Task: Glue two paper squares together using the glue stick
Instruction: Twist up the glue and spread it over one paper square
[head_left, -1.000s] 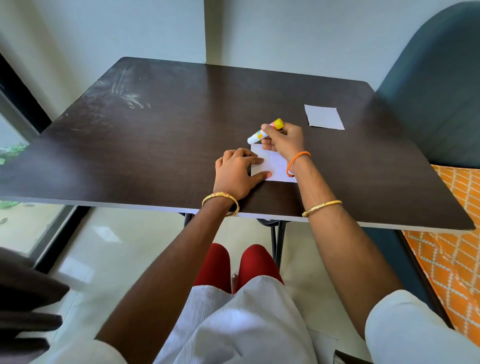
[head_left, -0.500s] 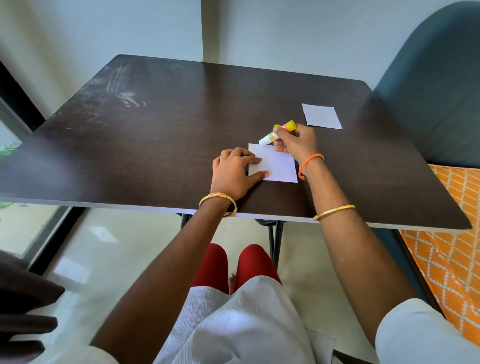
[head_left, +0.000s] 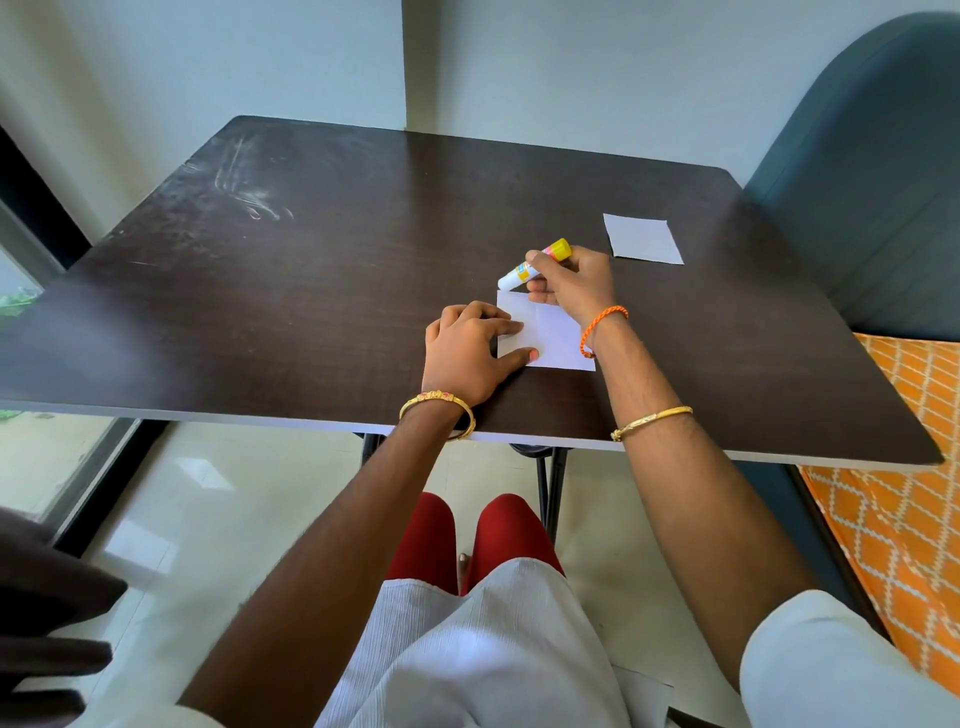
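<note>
White flat paper square (head_left: 553, 340) is lying pinned under the left hand's (head_left: 470, 353) flat fingers, steadying it while the right hand (head_left: 571, 283) is gripping the yellow-ended glue stick (head_left: 532, 265) at its far edge

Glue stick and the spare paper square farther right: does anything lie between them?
In the head view, only the right hand gripping the glue stick and a strip of bare dark table lie before the far paper square.

Table (head_left: 311, 291) left and far half bare, open passage. Near right: both hands over one paper square (head_left: 558, 343); second square (head_left: 643, 238) lies flat beyond, chair back (head_left: 872, 182) hemming that edge.
</note>
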